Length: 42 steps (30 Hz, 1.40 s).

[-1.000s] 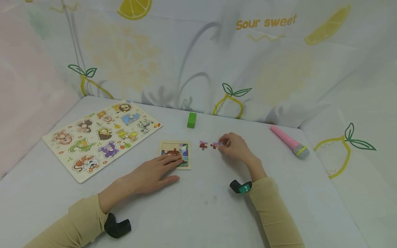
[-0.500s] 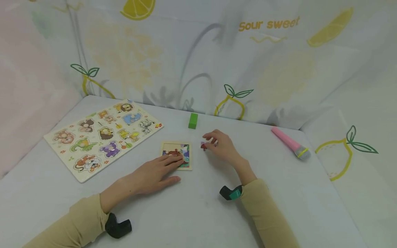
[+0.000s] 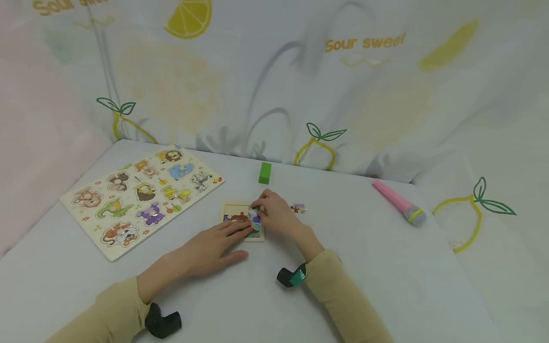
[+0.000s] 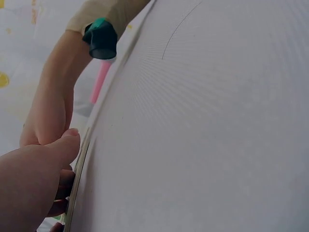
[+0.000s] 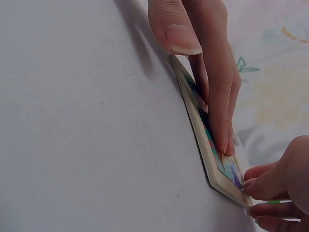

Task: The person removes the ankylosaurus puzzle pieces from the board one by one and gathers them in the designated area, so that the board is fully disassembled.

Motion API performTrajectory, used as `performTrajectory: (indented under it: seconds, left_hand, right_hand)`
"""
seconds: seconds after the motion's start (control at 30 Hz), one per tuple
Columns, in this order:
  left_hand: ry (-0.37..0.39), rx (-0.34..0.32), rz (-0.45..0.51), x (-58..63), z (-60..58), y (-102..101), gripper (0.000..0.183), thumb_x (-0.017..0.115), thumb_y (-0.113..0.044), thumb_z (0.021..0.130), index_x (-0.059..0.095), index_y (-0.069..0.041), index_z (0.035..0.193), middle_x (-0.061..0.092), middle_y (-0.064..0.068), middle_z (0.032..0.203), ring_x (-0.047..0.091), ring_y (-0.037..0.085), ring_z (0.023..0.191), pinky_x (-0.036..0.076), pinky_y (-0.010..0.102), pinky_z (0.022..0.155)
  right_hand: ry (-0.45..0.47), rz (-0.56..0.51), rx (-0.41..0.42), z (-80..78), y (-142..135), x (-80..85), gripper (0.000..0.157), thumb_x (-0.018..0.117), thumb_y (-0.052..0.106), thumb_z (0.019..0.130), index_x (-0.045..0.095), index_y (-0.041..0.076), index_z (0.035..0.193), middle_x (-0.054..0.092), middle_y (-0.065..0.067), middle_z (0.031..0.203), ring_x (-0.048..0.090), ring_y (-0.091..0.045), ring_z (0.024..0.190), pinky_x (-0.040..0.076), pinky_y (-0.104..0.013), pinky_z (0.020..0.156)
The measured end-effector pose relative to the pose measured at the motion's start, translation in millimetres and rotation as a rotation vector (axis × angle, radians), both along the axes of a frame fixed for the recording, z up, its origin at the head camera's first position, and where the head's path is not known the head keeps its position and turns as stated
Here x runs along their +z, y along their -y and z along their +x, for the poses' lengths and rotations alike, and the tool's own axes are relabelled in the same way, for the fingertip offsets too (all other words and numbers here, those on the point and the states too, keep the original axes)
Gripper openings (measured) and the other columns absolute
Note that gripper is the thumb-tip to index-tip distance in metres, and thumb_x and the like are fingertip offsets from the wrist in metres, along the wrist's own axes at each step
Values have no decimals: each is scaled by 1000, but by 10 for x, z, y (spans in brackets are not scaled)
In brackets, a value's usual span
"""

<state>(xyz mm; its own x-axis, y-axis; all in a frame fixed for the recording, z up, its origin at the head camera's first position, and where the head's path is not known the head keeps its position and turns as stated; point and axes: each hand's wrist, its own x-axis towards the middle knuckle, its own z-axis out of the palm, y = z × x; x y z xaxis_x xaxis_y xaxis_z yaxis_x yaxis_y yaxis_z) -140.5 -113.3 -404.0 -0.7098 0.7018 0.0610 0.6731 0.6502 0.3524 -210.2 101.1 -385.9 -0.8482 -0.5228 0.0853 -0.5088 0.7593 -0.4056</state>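
A small framed jigsaw puzzle (image 3: 260,238) with a brown animal picture lies on the white table. My left hand (image 3: 206,250) rests over it, straight fingertips touching the picture, thumb on the table. At the puzzle's upper right corner, my right hand (image 3: 280,216) pinches a small jigsaw piece between thumb and fingers; the piece is mostly hidden. In the right wrist view, the right hand (image 5: 285,181) is at the corner of the wooden frame (image 5: 205,154), just beyond the left fingertips. A loose jigsaw piece (image 3: 299,208) lies to the right of the right hand.
A large peg puzzle board (image 3: 133,190) with animal shapes lies at the left. A green block (image 3: 265,173) stands behind the small puzzle. Toward the right edge lies a pink toy microphone (image 3: 399,200). A printed cloth (image 3: 257,71) hangs behind the table.
My right hand has moved left from the loose pieces to the puzzle's upper right corner, picking up the nearer piece. My left hand stays on the puzzle. The head view has tilted slightly.
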Motion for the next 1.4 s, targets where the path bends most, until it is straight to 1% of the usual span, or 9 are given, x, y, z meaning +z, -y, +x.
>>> performTrajectory:
  seconds: [0.17,0.37,0.57,0.7,0.83,1.0,1.17,1.27,1.4]
  left_hand:
    - [-2,-5,9,-17,6,-6,65,42,-56,103,42,-15,153,37,1,160,34,29,148,37,50,115]
    - [-12,4,11,0,27,5,64,45,-54,103,43,-14,152,38,2,159,35,29,147,37,49,115]
    - [-4,8,1,-12,48,-4,64,45,-54,103,43,-13,152,39,3,159,34,29,147,37,49,115]
    - [8,12,-5,-21,57,2,65,43,-56,103,43,-13,153,38,3,159,34,29,148,36,50,115]
    - [-3,11,-2,-17,37,2,65,44,-56,102,42,-14,153,37,2,160,33,28,148,37,49,116]
    - [-11,6,-4,-6,14,-3,65,46,-55,102,42,-14,153,37,1,160,33,28,148,37,49,116]
    - [-7,2,-2,-2,13,0,65,45,-55,102,42,-14,153,37,2,160,33,28,148,37,49,115]
    - [-7,1,1,3,20,2,65,46,-54,102,42,-14,153,37,2,160,34,28,148,37,49,115]
    - [-10,-1,10,12,27,-5,64,49,-52,102,43,-13,153,37,3,160,33,28,148,36,49,116]
  right_hand:
    - [-28,33,11,40,2,1,25,63,2,95,73,5,118,60,-9,110,57,-25,104,49,-39,94]
    - [-41,41,30,59,7,-1,27,65,3,95,73,6,120,59,-9,111,56,-27,103,49,-41,89]
    - [-11,17,14,78,1,-58,28,69,6,93,72,7,121,57,-9,117,54,-28,109,48,-44,92]
    - [-24,33,-2,81,16,-94,27,70,7,93,69,9,119,57,-6,117,54,-26,111,48,-43,93]
    - [-27,46,-28,75,38,-79,27,70,6,92,67,10,119,56,-6,117,54,-25,110,48,-43,92]
    - [-8,49,-47,72,50,-42,29,70,6,92,65,9,121,55,-7,118,52,-25,110,47,-44,90]
    - [-26,30,-37,59,38,-60,30,71,6,92,63,9,120,56,-7,118,53,-26,111,48,-45,90]
    - [-26,7,-27,47,30,-64,29,72,7,91,63,8,119,58,-7,117,54,-27,113,48,-47,93]
    - [-23,-30,-40,39,13,-41,29,75,9,89,65,9,117,61,-6,113,55,-28,113,47,-47,96]
